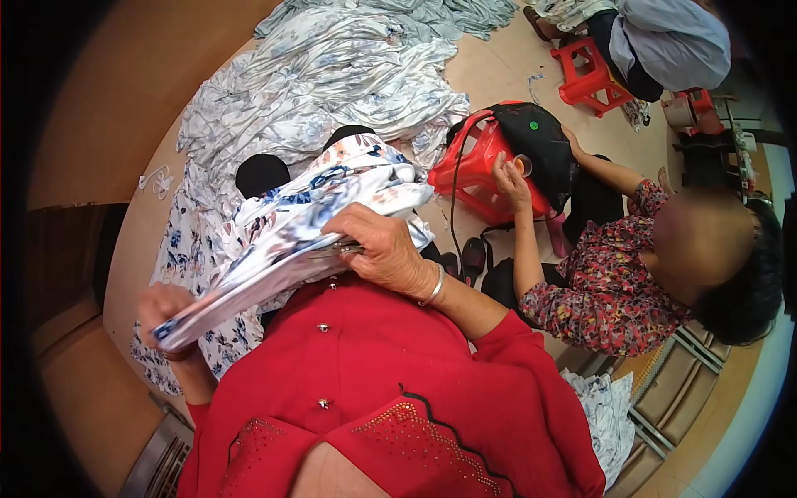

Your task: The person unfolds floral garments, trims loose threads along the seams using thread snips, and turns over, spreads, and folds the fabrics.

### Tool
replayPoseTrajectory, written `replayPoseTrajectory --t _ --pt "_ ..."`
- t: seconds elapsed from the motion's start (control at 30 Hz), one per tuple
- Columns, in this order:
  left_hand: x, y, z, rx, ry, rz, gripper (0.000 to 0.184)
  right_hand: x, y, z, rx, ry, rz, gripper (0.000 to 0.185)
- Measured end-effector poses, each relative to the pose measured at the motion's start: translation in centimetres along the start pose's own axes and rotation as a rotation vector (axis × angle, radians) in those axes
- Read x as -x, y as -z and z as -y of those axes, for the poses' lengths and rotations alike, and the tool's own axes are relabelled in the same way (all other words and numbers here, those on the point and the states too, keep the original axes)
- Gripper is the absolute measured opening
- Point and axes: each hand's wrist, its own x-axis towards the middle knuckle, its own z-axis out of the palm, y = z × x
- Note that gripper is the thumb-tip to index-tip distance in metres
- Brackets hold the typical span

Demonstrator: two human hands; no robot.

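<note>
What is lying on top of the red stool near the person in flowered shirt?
A black bag-like thing with a green dot covers much of the red stool. The seat beneath it and anything inside it cannot be seen.

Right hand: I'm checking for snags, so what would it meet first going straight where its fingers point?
Most likely the floral cloth that the right hand holds, its folds continuing past the fingertips, though depth is unclear.

Likely garment workshop, fabric (315, 83) heaped across floor (490, 75)
</note>
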Motion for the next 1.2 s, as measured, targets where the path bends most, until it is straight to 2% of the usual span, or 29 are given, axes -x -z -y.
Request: replayPoseTrajectory --t 0.07,0.1,0.17,0.2,0.23,0.3,0.33,0.37,0.43,0.5,0.57,0.63,0.7,0.77,0.83,0.9,0.97,1.0,1.03,1.1,1.2 --pt "0.5 1.2 -2.0 0.288 -0.060 0.115 0.037 0.2 -0.1 -0.3 -0.013 -0.003 0.030 0.036" --pt "0.7 1.2 -2.6 0.282 -0.062 0.110 0.037 0.4 -0.2 -0.5 0.012 -0.003 0.029 0.035" --pt "1.3 1.2 -3.7 0.091 -0.258 -0.047 0.022 0.7 -0.1 -0.8 0.029 0.002 0.032 0.034" --pt "1.7 1.9 -4.7 0.107 -0.216 -0.217 0.023 1.0 0.0 -0.9 0.067 -0.016 0.069 0.033" --pt "1.9 2.2 -4.8 0.101 -0.216 -0.221 0.023 1.2 0.2 -1.0 0.105 -0.034 0.105 0.033" --pt "1.4 2.6 -4.9 0.275 -0.311 -0.385 0.024 1.5 0.4 -1.3 0.124 -0.040 0.109 0.028" --pt "1.8 3.7 -5.1 0.386 -0.232 -0.365 0.024 1.6 0.9 -1.6 0.063 -0.056 0.124 0.027" --pt "2.2 5.0 -4.8 0.367 -0.112 -0.302 0.016 1.5 1.4 -1.9 -0.003 -0.071 0.142 0.025" --pt "3.1 6.1 -2.7 0.016 -0.021 -1.192 0.012 0.9 3.2 -2.2 -0.141 -0.236 0.203 0.024" --pt "3.4 7.8 -0.8 -0.460 0.207 -0.726 0.020 0.2 4.7 -2.0 -0.274 -0.308 0.171 0.021" --pt "-0.1 3.3 0.3 -0.831 0.368 -0.630 0.022 -0.1 5.5 -1.9 -0.281 -0.420 0.222 0.017" --pt "-2.6 1.0 1.5 -0.764 0.395 -0.405 0.024 -0.6 6.0 -0.9 -0.269 -0.490 0.254 0.017" --pt "-5.0 -1.5 2.7 -0.877 0.465 -0.240 0.026 -0.6 6.1 -0.7 -0.291 -0.478 0.285 0.018" --pt "-7.0 -2.4 5.3 -1.052 0.238 0.066 0.028 -0.6 6.1 -0.4 -0.312 -0.469 0.312 0.018" --pt "-8.4 -4.1 7.7 -1.070 0.240 0.235 0.028 -0.5 6.1 -0.1 -0.335 -0.349 0.284 0.021" --pt "-10.0 -5.3 9.0 -1.000 0.563 0.467 0.026 -0.3 6.3 0.2 -0.329 -0.378 0.292 0.022" --pt "-10.2 -6.4 9.8 -0.729 0.688 0.536 0.025 -0.3 6.6 0.7 -0.330 -0.420 0.306 0.023" --pt "-9.8 -6.7 10.1 -0.435 0.832 0.482 0.024 -0.3 6.7 0.7 -0.325 -0.423 0.303 0.023" --pt "-9.8 -7.3 9.3 -0.431 0.832 0.485 0.024 -0.2 6.7 0.7 -0.338 -0.434 0.298 0.025" --pt "-10.5 -8.7 6.1 -0.508 0.691 0.463 0.025 -0.2 6.7 0.4 -0.352 -0.448 0.293 0.027" --pt "-9.1 -6.5 2.0 -0.496 0.569 0.242 0.021 -0.5 6.7 -0.8 -0.354 -0.424 0.321 0.032"
